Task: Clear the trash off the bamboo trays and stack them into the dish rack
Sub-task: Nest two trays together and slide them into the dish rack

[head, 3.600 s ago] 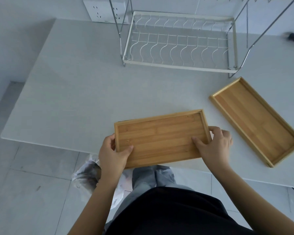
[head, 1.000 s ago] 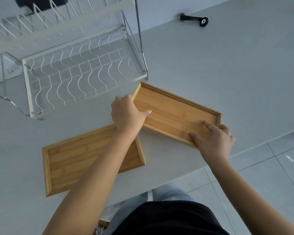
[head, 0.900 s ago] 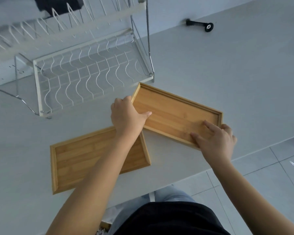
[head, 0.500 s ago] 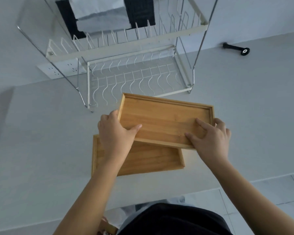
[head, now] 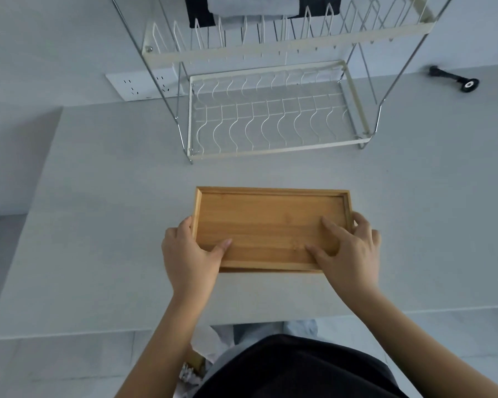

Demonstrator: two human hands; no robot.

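On the pale grey countertop [head: 98, 225], seen from my head camera, I find a rectangular bamboo tray with a raised rim [head: 270, 222] lying flat and square to me, its honey-coloured grain running lengthwise and its floor bare. A thin darker wooden edge [head: 270, 270] shows just under its near rim, so I take it to sit on a second tray of the same kind, though I cannot see enough of that one to be sure. My left hand [head: 189, 254] clasps the tray's near left corner, thumb laid on the inner floor and fingers wrapped round the outside of the short rim. My right hand [head: 350, 251] grips the near right corner, thumb and forefinger spread flat on the floor while the remaining fingers curl over the right rim. Both hands are closed on the tray rather than spread open. Beyond the tray, well apart from it, stands a two-tier white wire dish rack with chrome legs [head: 273, 119]; its lower shelf of wavy wire slots holds nothing. Behind the rack's left leg a white wall socket plate [head: 140, 84] sits at the counter's back edge, and far to the right lies a small black handled tool [head: 454, 80].
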